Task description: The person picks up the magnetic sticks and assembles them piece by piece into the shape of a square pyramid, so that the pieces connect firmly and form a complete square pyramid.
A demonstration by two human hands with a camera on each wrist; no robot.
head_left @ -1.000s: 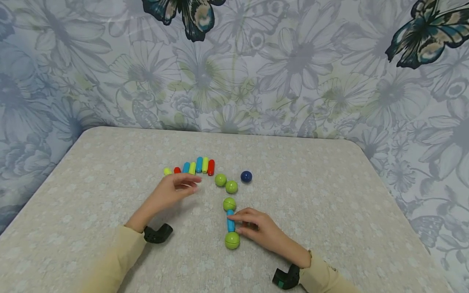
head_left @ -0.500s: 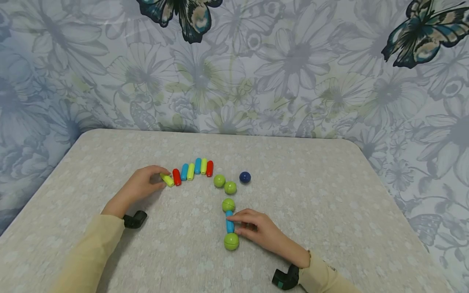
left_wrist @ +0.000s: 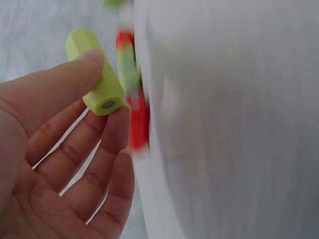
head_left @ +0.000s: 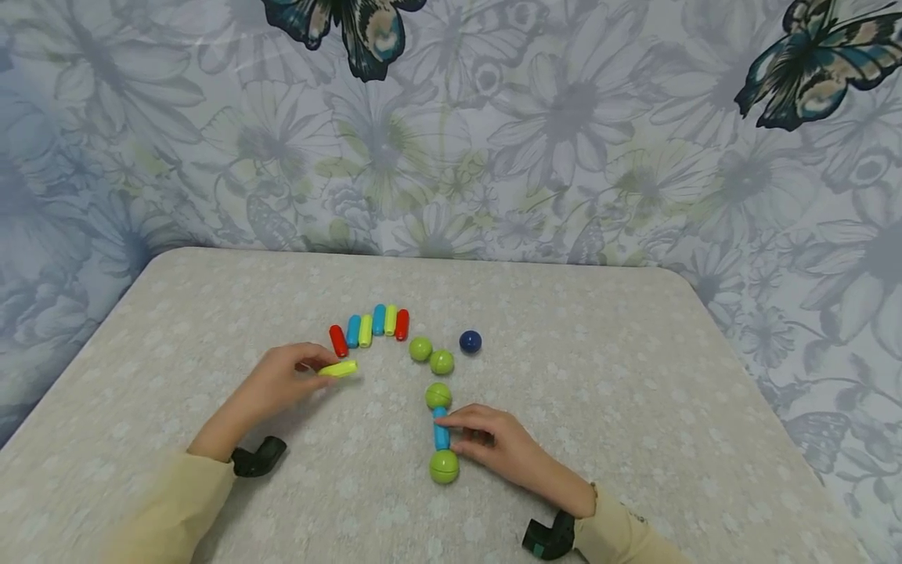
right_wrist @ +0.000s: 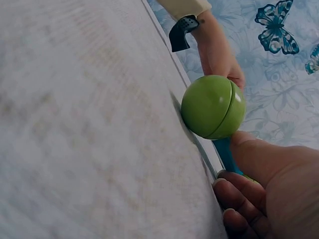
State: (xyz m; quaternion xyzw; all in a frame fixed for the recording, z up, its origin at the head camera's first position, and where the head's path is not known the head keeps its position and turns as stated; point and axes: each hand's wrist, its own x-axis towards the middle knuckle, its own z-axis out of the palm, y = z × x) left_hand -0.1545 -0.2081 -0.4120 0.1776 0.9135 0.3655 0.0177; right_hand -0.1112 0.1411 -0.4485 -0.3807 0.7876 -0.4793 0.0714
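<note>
My left hand [head_left: 290, 378] pinches a yellow-green magnetic rod [head_left: 339, 368] between thumb and fingers; in the left wrist view a grey metal disc shows at the end of the rod [left_wrist: 94, 74]. My right hand [head_left: 496, 440] pinches a blue rod [head_left: 441, 429] at the middle of the table. One green ball [head_left: 438, 395] sits at the far end of the blue rod and another green ball [head_left: 444, 467] at its near end. In the right wrist view the near green ball [right_wrist: 213, 107] hides most of the blue rod.
A row of red, blue and yellow-green rods [head_left: 366, 330] lies beyond my left hand, with a red rod [head_left: 338, 341] at its left end. Two loose green balls [head_left: 420, 349] and a dark blue ball [head_left: 470, 341] lie farther back. A patterned wall stands behind the table [head_left: 599, 352].
My left hand reached left to the end of the row, took the yellow-green rod and brought it nearer and to the right. My right hand keeps its hold on the blue rod.
</note>
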